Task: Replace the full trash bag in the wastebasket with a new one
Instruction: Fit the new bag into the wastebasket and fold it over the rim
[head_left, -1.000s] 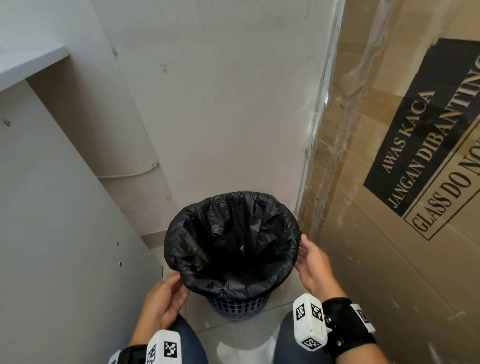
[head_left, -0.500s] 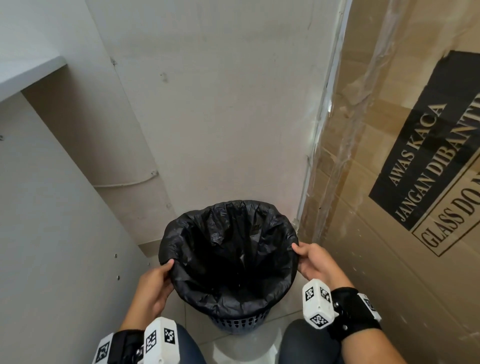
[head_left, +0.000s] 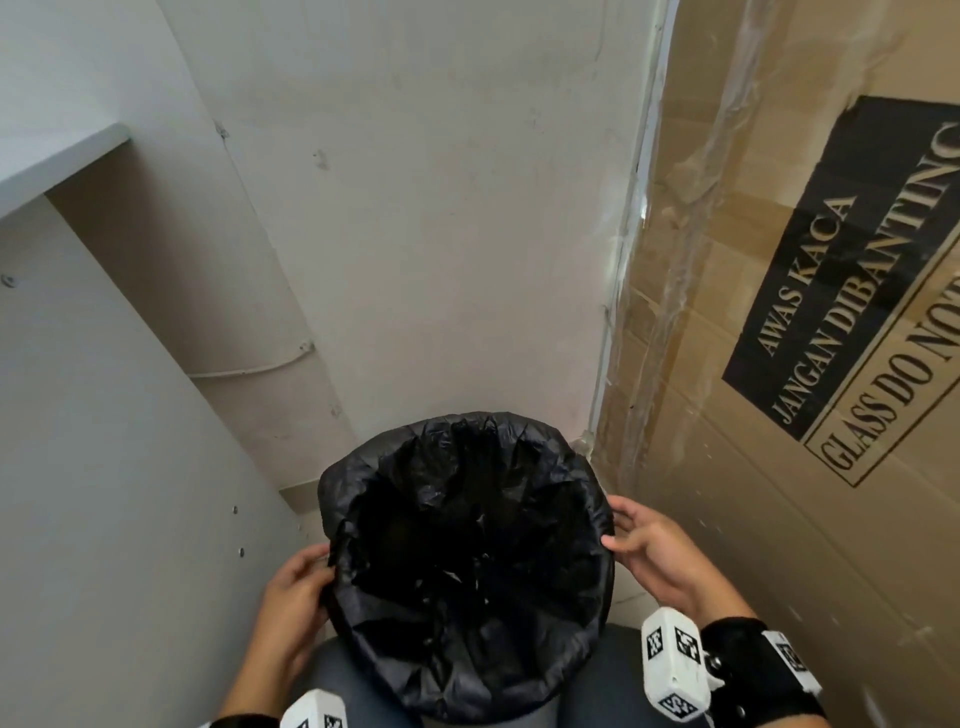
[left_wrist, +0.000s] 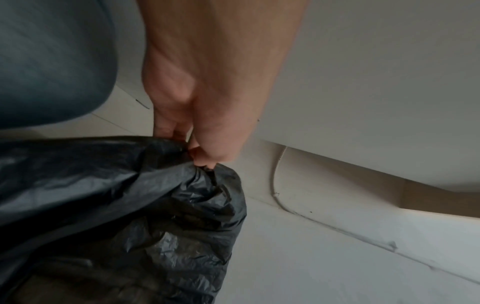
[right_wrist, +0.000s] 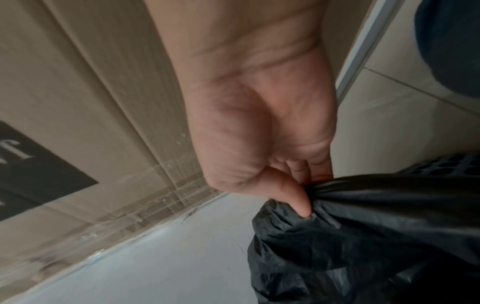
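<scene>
Trash bag (head_left: 467, 561): black, mouth open between our knees.
Hands: our left hand (head_left: 291, 597) and right hand (head_left: 654, 551) pinched opposite rims.
Room: wall (head_left: 441, 234) ahead, cardboard box (head_left: 779, 467) close right.

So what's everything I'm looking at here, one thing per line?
trash bag: one, black, lining the wastebasket, rim folded over its top
wastebasket: one, dark blue lattice, on the floor, mostly hidden by the bag
cardboard box: one, brown with black glass warning label, right
white panel: one, left
cable: one, white, along the back wall
left hand: pinches the bag's left edge
right hand: pinches the bag's right edge
</scene>
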